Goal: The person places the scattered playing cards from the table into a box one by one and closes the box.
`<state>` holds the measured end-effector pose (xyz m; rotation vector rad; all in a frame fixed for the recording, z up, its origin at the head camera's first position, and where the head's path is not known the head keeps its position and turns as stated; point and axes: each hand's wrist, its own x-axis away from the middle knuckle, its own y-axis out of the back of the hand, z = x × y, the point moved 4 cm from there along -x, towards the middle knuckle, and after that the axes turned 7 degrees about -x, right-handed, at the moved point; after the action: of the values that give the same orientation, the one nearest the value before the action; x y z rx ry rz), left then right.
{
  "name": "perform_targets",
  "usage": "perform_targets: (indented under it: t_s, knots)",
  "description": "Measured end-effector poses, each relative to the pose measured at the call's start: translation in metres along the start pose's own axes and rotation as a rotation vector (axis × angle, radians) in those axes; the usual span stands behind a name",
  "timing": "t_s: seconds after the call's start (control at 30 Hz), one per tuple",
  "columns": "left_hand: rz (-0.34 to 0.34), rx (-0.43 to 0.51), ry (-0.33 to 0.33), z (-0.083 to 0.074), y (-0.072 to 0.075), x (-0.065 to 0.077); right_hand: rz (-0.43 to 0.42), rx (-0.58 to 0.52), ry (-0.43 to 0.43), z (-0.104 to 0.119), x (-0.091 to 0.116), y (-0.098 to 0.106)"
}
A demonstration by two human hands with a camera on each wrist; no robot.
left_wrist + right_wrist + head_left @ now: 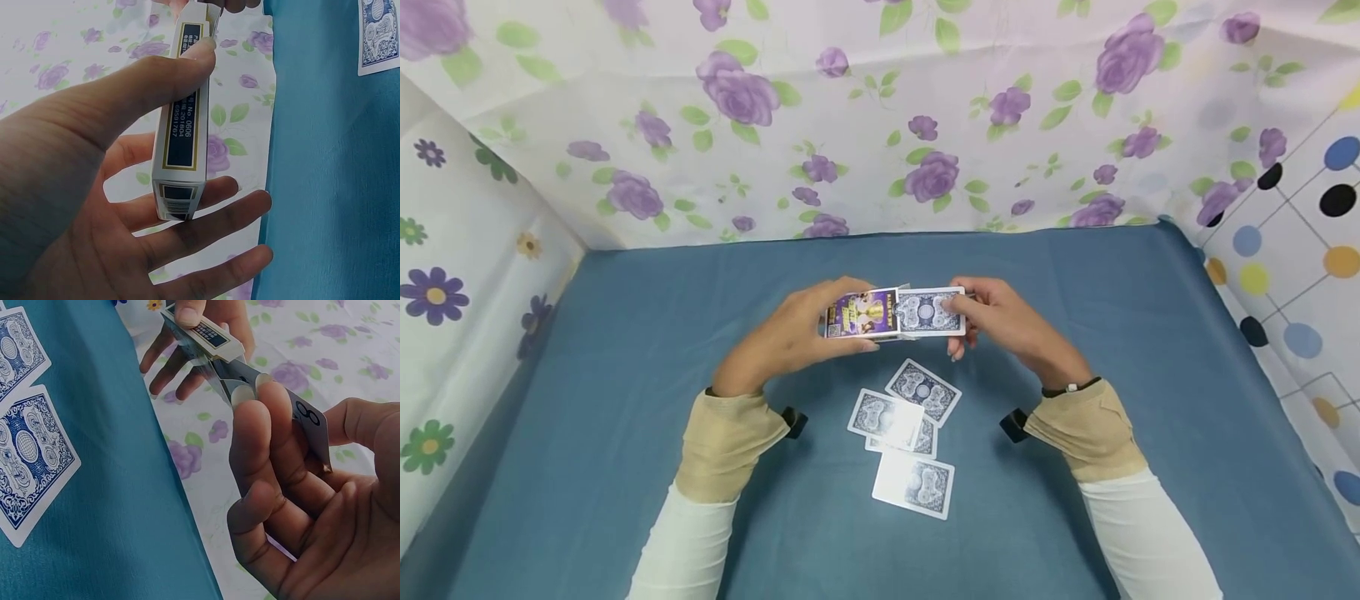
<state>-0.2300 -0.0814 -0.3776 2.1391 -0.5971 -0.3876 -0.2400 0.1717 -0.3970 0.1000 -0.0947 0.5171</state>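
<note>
My left hand (797, 329) grips a playing card box (861, 313) between thumb and fingers; its narrow printed side (182, 125) faces up in the left wrist view. Out of the box's right end sticks a playing card (927, 312) with a blue-and-white back. My right hand (1000, 321) pinches that card, thumb on its back and fingertips (253, 419) underneath. An 8 shows on the card's face in the right wrist view. Its other end is hidden inside the box.
Below the hands, several playing cards (922, 392) lie back side up on the blue tablecloth (647, 433), some overlapping. A flowered sheet (880, 117) hangs along the back, with patterned sheets at both sides.
</note>
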Motion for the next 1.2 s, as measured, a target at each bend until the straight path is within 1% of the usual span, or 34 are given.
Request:
perform_targets:
  t_s: [0.1,0.3,0.47,0.6,0.8,0.93,1.2]
  knots:
    - [0.01,-0.006,0.004,-0.001,0.0,0.0,0.015,0.006,-0.011,0.0,0.0,0.0]
    - [0.005,0.005,-0.026,-0.004,0.0,-0.002,0.026,0.026,-0.021,-0.002,0.0,0.0]
    - [0.009,0.012,-0.029,-0.005,0.0,-0.001,0.044,0.039,-0.041,-0.004,-0.001,-0.002]
    - [0.004,-0.004,-0.044,-0.006,0.0,-0.002,0.034,0.05,-0.03,-0.005,-0.004,-0.004]
    - [0.01,-0.013,-0.073,-0.008,-0.004,-0.005,0.039,0.086,-0.017,-0.007,-0.008,-0.013]
    - [0.013,-0.02,-0.09,-0.009,-0.004,-0.006,0.022,0.079,-0.023,-0.009,-0.008,-0.015]
    - [0.021,-0.016,-0.082,-0.01,-0.003,-0.004,-0.002,0.1,-0.02,-0.011,-0.009,-0.018]
